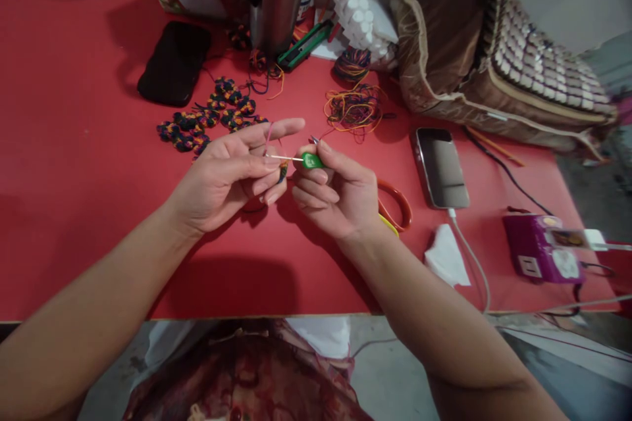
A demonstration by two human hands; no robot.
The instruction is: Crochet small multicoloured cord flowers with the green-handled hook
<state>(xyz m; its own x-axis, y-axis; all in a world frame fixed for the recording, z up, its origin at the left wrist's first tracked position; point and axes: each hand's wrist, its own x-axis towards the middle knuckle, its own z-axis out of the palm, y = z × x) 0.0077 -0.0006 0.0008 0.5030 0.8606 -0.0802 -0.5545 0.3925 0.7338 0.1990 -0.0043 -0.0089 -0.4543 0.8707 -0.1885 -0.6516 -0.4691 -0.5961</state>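
My right hand (340, 187) is closed around the green handle of a crochet hook (311, 160), whose thin pale shaft points left. Pinched between the thumb and fingers of my left hand (227, 174) is a small multicoloured crochet piece (283, 171), partly hidden by the fingers. A pink-looking strand of yarn (268, 138) runs over my raised left index finger. The shaft's tip reaches my left thumb. Under my right hand lie scissors (402, 205) with orange and yellow on the handles, mostly covered. Dark crocheted clusters (212, 115) flecked with orange rest behind my left hand.
Loose multicoloured yarn (355, 108) and a wound ball (352, 64) lie behind my hands. A green cutter (305, 46) leans by a metal flask (284, 0). Phones, a black one (175, 62) and a charging one (442, 168), flank them. A brown bag (444, 33) and purple box (536, 247) stand right.
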